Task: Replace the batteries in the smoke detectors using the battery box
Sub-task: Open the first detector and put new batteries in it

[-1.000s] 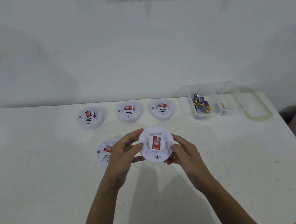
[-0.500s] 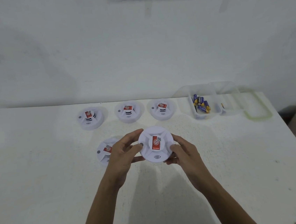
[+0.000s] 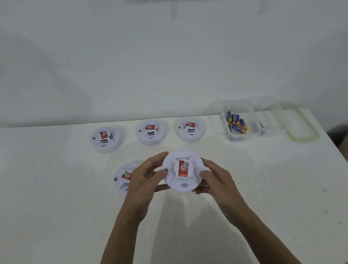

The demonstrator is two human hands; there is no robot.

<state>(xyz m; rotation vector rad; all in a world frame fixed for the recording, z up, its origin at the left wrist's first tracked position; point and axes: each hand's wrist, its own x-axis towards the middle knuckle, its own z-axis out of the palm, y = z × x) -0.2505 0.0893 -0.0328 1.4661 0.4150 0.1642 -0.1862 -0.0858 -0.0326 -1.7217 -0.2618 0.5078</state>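
The fingers point(image 3: 157, 157) of the left hand point(image 3: 144, 179) curl round the left rim of a round white plastic smoke detector with a red label point(image 3: 183, 169), the thumb tip resting on its face by a small grey button. The right hand point(image 3: 215, 178) grips the opposite rim, thumb on top and the other fingers underneath. Both hands are closed on the detector and hold it face-up, just above the white tabletop point(image 3: 48, 209). Over the last second nothing has visibly shifted: same grip, same label angle, same height. I judge that the twist or flip to open the casing has not begun, so this unit's battery swap is only starting. Just to its left, partly hidden by the left hand, lies a second white detector point(image 3: 124, 176); three more white detectors point(image 3: 150, 132) sit in a row beyond. At far right stands the clear plastic battery box point(image 3: 230, 137), open, holding blue-and-yellow batteries point(image 3: 235, 123), with its green-rimmed lid point(image 3: 302, 134) beside it.
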